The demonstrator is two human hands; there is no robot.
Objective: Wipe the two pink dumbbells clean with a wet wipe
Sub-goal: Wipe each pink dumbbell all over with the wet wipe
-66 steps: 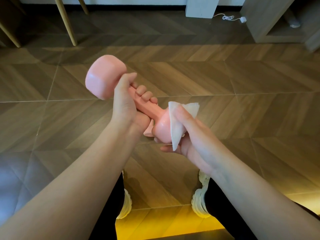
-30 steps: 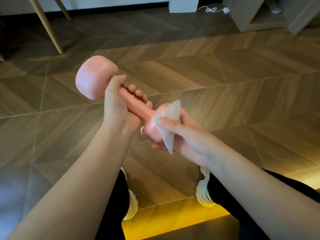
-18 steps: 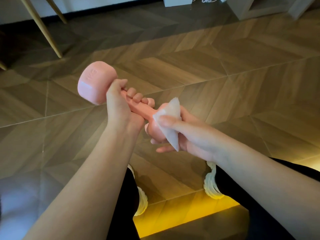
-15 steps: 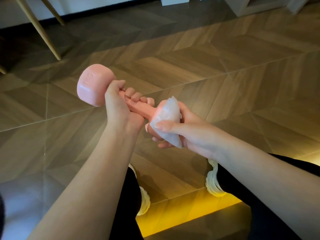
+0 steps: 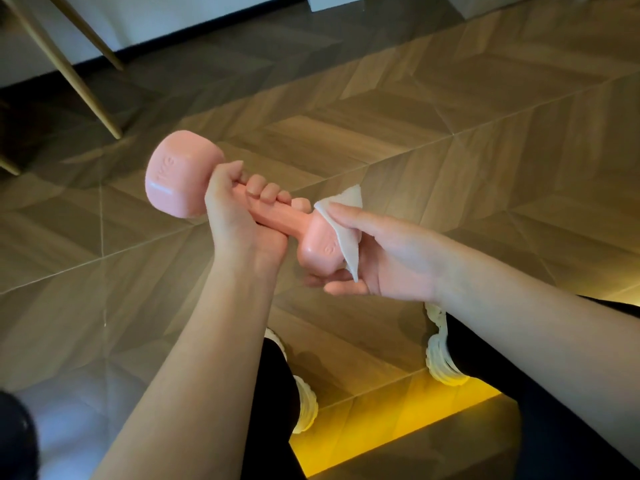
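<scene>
Head view: pink dumbbell [image 5: 183, 178], smooth, faceted, wet wipe [image 5: 346, 233] covering near end.

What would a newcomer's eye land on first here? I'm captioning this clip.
The pink dumbbell, held in mid-air at centre, its handle gripped by the left hand. Next, the white wet wipe that the right hand presses onto the dumbbell's nearer head. Below, a yellow glow lights the wooden floor.
</scene>
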